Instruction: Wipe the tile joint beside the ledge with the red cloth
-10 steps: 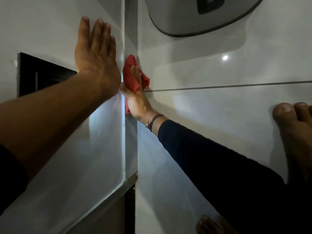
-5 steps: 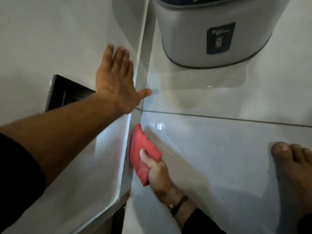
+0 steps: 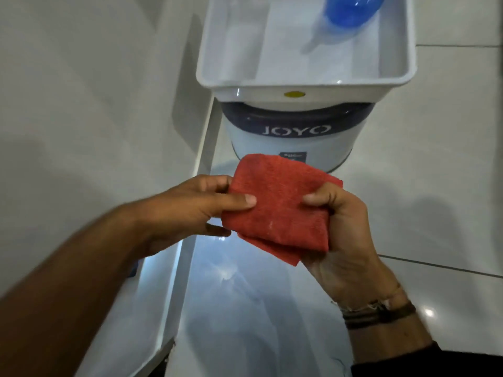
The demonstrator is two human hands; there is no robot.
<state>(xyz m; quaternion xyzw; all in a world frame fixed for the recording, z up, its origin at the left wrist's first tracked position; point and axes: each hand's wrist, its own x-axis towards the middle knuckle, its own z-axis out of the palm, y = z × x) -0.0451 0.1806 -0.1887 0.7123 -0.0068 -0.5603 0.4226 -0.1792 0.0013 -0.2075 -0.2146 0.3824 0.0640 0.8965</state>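
Observation:
The red cloth (image 3: 280, 208) is folded into a rough square and held up in the air in front of me, off the tiles. My left hand (image 3: 196, 208) pinches its left edge between thumb and fingers. My right hand (image 3: 343, 235) grips its right edge and lower corner. Below the hands, the white ledge (image 3: 174, 278) runs away from me on the left, with the joint (image 3: 187, 268) where it meets the glossy floor tile.
A white tub marked JOYO (image 3: 294, 142) stands on the floor just beyond the cloth, with a white tray (image 3: 304, 83) on top holding a blue bottle (image 3: 351, 9). Dark grout lines (image 3: 441, 266) cross the floor tiles at right. A white wall rises on the left.
My right hand lifted the cloth off the joint and my left hand left the ledge wall; both now hold the cloth in the air. The view tilted up towards the tub.

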